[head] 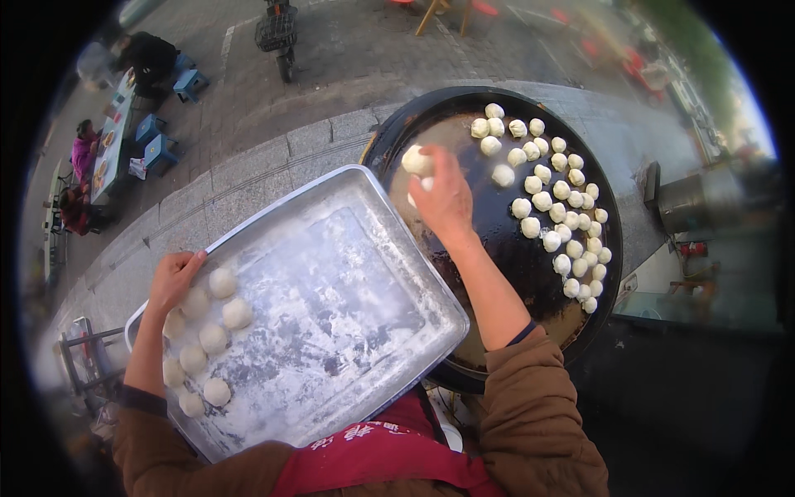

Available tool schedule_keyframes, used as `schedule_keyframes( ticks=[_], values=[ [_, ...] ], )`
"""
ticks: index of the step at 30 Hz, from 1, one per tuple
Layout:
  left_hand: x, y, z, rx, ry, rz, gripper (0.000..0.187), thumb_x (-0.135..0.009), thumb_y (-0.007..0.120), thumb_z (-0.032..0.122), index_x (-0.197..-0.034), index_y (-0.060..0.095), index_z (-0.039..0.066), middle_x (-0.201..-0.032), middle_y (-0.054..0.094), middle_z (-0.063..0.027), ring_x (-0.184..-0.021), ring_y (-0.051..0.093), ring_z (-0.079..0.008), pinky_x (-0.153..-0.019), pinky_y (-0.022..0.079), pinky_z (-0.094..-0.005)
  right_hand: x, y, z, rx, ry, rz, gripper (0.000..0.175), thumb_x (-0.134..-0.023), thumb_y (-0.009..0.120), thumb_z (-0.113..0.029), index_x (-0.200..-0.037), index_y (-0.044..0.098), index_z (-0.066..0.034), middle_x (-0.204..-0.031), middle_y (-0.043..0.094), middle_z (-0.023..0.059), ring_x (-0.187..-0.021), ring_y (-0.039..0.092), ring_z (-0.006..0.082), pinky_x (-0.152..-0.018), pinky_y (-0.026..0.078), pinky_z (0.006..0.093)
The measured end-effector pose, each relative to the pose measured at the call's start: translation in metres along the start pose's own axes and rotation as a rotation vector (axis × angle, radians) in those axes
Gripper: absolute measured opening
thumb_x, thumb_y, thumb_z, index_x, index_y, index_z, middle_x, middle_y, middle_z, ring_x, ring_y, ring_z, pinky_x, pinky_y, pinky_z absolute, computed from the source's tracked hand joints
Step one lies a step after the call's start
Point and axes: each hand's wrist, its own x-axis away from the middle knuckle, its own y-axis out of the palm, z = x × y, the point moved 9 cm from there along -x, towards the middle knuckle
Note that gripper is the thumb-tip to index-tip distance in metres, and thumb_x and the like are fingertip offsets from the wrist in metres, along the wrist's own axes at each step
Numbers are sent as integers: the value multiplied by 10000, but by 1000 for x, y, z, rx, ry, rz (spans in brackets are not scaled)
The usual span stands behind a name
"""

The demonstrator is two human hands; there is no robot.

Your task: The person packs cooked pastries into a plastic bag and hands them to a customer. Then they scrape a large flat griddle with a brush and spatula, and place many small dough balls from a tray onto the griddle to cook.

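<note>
With my left hand (172, 281) I grip the far left rim of a floured metal tray (348, 310), which is tilted in front of me. Several round, dough-wrapped buns (213, 338) sit at the tray's left end, and loose flour coats its bottom. My right hand (444, 199) is over the left part of a large round black griddle pan (459, 248), its fingers around pale buns (417, 160). My fingers partly hide these buns. Many more pleated buns (542, 200) lie in the pan, mostly along its right side, on an oily dark surface.
Beyond the tray runs a stone ledge (261, 180). Seated people (84, 149) are at a long table (115, 140) on the left, near blue stools (160, 151). A parked two-wheeler (279, 37) stands ahead. A metal cylinder (702, 196) is right of the pan.
</note>
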Motion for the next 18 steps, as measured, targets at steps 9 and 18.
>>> schedule_keyframes(
  ticks=[9, 18],
  values=[
    [37, -5, -84, -4, -282, 234, 503, -995, 626, 348, -665, 411, 35, -628, 301, 53, -618, 282, -76, -532, 217, -326, -209, 127, 292, 282, 440, -130, 511, -865, 722, -299, -1304, 497, -167, -1254, 623, 172, -1140, 628, 376, -935, 509, 482],
    [84, -17, -116, -39, -492, 121, 502, -993, 619, 404, -728, 545, -16, -616, 355, 14, -619, 333, -82, -534, 281, -330, -126, 128, 164, 545, 239, -137, 791, -862, 762, -352, -1506, 357, -138, -1375, 508, 209, -1145, 621, 390, -891, 539, 471]
  ],
)
